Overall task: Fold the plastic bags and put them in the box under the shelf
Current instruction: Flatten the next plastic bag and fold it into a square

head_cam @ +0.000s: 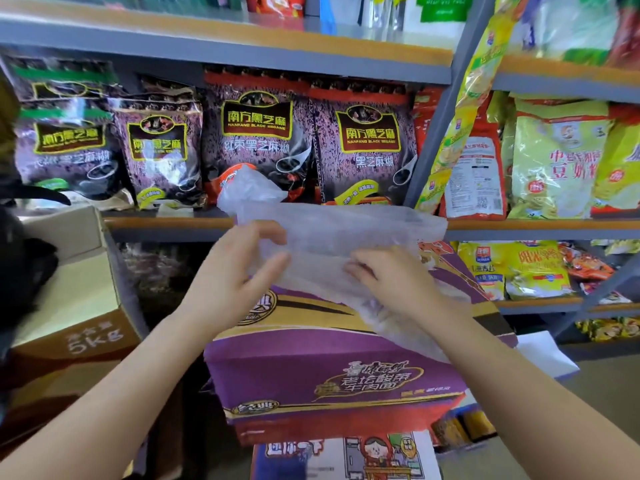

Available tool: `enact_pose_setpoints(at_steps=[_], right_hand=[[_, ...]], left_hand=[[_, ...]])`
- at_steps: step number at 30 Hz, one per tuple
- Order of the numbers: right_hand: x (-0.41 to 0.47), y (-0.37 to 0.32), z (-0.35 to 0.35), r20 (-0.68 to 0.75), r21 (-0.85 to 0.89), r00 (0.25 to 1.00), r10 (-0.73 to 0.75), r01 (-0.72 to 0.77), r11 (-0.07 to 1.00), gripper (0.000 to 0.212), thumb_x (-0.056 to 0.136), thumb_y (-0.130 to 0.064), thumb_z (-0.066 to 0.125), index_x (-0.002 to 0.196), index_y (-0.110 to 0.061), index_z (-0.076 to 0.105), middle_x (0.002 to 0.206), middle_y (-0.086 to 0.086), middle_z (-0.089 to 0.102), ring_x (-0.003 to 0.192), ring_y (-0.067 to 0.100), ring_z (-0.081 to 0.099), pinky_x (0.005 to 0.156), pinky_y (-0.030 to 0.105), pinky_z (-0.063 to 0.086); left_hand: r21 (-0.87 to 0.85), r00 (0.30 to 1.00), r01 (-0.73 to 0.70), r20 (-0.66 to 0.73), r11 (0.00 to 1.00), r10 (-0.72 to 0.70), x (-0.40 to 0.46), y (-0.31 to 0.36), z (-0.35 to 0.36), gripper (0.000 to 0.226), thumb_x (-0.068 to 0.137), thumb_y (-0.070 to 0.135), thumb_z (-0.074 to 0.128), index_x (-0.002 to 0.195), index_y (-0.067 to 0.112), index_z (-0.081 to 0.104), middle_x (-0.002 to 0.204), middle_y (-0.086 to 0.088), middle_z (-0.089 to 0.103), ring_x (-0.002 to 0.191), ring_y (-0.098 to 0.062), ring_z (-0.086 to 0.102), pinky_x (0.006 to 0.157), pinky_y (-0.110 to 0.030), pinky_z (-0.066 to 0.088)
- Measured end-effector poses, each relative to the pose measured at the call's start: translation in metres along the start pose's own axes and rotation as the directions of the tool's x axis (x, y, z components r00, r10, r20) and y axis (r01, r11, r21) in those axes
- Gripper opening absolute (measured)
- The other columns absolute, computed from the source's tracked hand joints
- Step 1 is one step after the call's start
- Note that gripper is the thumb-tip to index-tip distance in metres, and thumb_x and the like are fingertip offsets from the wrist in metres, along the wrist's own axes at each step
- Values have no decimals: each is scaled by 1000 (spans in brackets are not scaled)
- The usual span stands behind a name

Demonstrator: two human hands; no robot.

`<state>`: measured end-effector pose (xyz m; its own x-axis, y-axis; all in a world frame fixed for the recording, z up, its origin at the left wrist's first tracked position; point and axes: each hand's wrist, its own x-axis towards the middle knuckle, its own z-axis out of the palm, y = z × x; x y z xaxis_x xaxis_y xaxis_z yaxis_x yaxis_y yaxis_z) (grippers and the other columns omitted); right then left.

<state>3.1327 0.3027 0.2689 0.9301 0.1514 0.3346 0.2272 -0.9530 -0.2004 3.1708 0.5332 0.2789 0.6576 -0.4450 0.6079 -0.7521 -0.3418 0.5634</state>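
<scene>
We counted four black sesame packs (256, 140) on the middle shelf (166, 223), one clear plastic bag (332, 237), two hands, a left hand (232, 275) and a right hand (394, 278), one purple carton (329, 375) and one brown carton (72, 306).

Clear plastic bag (332, 233); purple-and-gold box (322, 368); purple-speckled packets (363, 143).

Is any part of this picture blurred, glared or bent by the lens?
Head view: shelf rails bow from wide-angle distortion; the top shelf is blurred with pale glare; the bag is hazy, translucent; both hands are fairly sharp.
</scene>
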Motion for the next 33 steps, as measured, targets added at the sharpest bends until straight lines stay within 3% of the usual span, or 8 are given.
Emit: enact_pose_setpoints(at_steps=[3,5,13,17,23,26,29,33], right_hand=[[8,-18,4,5,45,1000,20,-20,999,22,92,-32,53,88,-14,65,86,6,69,88,25,62,73,38,46],[9,-23,3,22,88,999,35,-37,995,20,90,-33,57,96,-17,66,94,4,70,92,22,62,76,37,47],[-20,27,-12,-11,-115,987,159,-160,980,7,84,-23,65,82,-16,67,82,1,68,83,25,59,68,31,38],[-39,65,-17,-8,-125,951,309,-308,943,7,77,-18,70,82,-19,66,75,-5,58,81,24,55,73,35,43],[-39,69,-9,27,244,806,591,-579,778,19,88,-14,52,70,-17,54,69,0,57,77,25,56,62,32,41],[-27,52,-12,162,702,684,711,-587,404,14,93,-22,44,85,-21,55,89,6,65,93,28,62,85,46,52],[-17,45,-15,421,851,572,704,-518,-87,19,92,-33,50,107,-23,58,94,5,72,95,27,66,85,50,53],[-16,44,-26,543,839,686,484,-455,-297,13,92,-20,55,102,-15,62,92,4,63,80,12,65,61,29,52]], left_hand=[[386,951,-305,174,871,256,4,7,16,39,74,46,56,95,14,63,85,2,65,84,-17,59,76,-28,44],[504,949,-308,227,807,220,4,2,30,33,69,38,58,90,14,65,75,-2,66,68,-23,65,61,-29,50],[488,961,-206,264,848,81,-3,-33,37,26,75,27,40,63,11,55,57,-4,56,40,-24,55,31,-20,34],[404,976,-83,219,911,-8,-4,-44,35,22,83,24,45,73,8,56,71,-8,59,61,-28,60,44,-35,47],[383,952,98,232,918,-199,11,-26,38,16,84,28,57,91,14,57,90,0,61,86,-24,59,69,-38,49],[324,951,61,268,944,-154,21,-9,56,40,81,41,62,113,19,51,114,3,57,101,-19,57,77,-39,50],[356,912,46,367,933,-185,26,-5,73,51,83,35,63,126,21,42,128,3,49,112,-19,52,83,-38,48],[396,901,118,342,911,-266,27,-15,79,45,85,13,56,128,13,44,127,-8,51,112,-28,52,87,-34,43]])
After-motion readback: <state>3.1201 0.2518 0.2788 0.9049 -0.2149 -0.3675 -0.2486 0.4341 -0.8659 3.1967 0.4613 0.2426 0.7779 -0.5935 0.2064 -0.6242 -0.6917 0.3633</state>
